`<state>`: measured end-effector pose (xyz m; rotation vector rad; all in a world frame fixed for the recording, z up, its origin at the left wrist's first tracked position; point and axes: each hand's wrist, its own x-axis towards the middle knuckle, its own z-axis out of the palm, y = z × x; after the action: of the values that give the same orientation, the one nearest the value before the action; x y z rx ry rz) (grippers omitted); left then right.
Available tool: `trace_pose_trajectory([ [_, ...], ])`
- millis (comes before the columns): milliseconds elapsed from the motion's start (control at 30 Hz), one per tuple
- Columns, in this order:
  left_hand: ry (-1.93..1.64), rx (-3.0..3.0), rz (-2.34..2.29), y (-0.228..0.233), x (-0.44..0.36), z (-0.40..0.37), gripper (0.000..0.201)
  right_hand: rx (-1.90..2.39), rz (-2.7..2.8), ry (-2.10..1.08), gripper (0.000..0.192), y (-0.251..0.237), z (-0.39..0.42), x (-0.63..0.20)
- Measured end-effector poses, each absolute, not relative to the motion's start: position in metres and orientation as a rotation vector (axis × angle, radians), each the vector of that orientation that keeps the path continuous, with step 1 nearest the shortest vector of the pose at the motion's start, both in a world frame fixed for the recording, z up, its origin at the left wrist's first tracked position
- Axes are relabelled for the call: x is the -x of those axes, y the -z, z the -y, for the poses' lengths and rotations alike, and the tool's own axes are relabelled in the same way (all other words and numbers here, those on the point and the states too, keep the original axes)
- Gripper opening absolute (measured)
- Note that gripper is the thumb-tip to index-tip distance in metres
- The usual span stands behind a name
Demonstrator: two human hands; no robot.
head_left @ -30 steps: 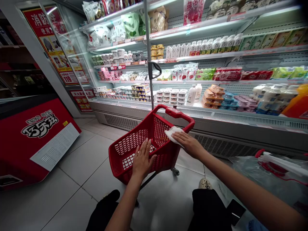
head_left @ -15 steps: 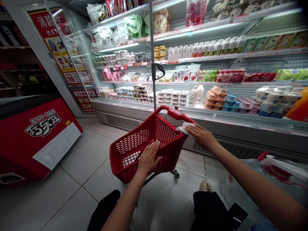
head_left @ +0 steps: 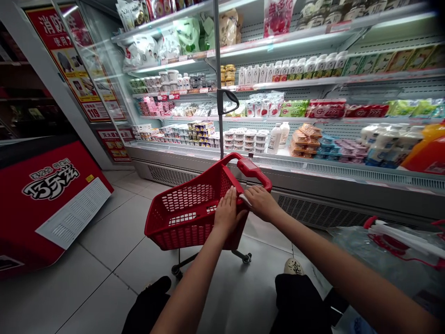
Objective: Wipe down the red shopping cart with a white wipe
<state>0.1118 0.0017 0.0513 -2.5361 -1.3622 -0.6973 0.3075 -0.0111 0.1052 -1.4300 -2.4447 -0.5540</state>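
Observation:
A small red plastic shopping cart (head_left: 187, 197) stands in front of me, its handle (head_left: 255, 169) at the back right. My left hand (head_left: 227, 211) lies with fingers stretched out on the near side rim, close to the handle end. Beside it, my right hand (head_left: 260, 202) presses a folded white cloth (head_left: 245, 200) onto the rim below the handle. Only an edge of the cloth shows under the fingers; it may be a wipe or tissue. The cart's basket shows bare red slats inside.
A refrigerated display case (head_left: 295, 162) with dairy and drinks runs behind the cart. On the left stands a red freezer chest (head_left: 66, 199). Large clear water bottles with a red-and-white handle (head_left: 392, 236) are at the right. Grey floor tiles (head_left: 114, 241) lie below.
My right hand has moved left with the cloth, from the handle's end to the side rim. My left hand has slid right and up along the rim. The cart has shifted and turned slightly.

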Motion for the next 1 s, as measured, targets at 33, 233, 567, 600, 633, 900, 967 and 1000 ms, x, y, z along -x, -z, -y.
trace_pose_trajectory([
  [33, 0.71, 2.501, 1.408, -0.053, -0.116, -0.003, 0.084, 1.451, 2.463, 0.558, 0.029, -0.108, 0.011, -0.302],
  [233, 0.637, 2.443, 1.429, -0.056, -0.095, 0.0, 0.08, 1.368, 2.571, 0.392, 0.041, -0.126, 0.007, -0.303],
  [567, 0.588, 2.493, 1.417, -0.061, -0.077, 0.013, 0.083, 1.195, 2.637, 0.143, 0.037, -0.145, 0.005, -0.357],
  [600, 0.583, 2.498, 1.42, -0.062, -0.077, 0.014, 0.083, 1.203, 2.628, 0.081, 0.036, -0.148, 0.005, -0.359],
  [633, 0.579, 2.503, 1.423, -0.062, -0.076, 0.014, 0.083, 1.218, 2.61, 0.016, 0.036, -0.152, 0.005, -0.36],
  [900, 0.606, 2.473, 1.413, -0.062, -0.082, 0.013, 0.083, 1.426, 2.399, 0.274, 0.041, -0.183, -0.003, -0.372],
  [967, 0.6, 2.453, 1.435, -0.063, -0.084, 0.014, 0.085, 1.356, 2.537, 0.363, 0.048, -0.174, 0.0, -0.372],
  [1000, 0.599, 2.449, 1.444, -0.063, -0.084, 0.014, 0.085, 1.311, 2.606, 0.371, 0.049, -0.167, 0.003, -0.371],
])
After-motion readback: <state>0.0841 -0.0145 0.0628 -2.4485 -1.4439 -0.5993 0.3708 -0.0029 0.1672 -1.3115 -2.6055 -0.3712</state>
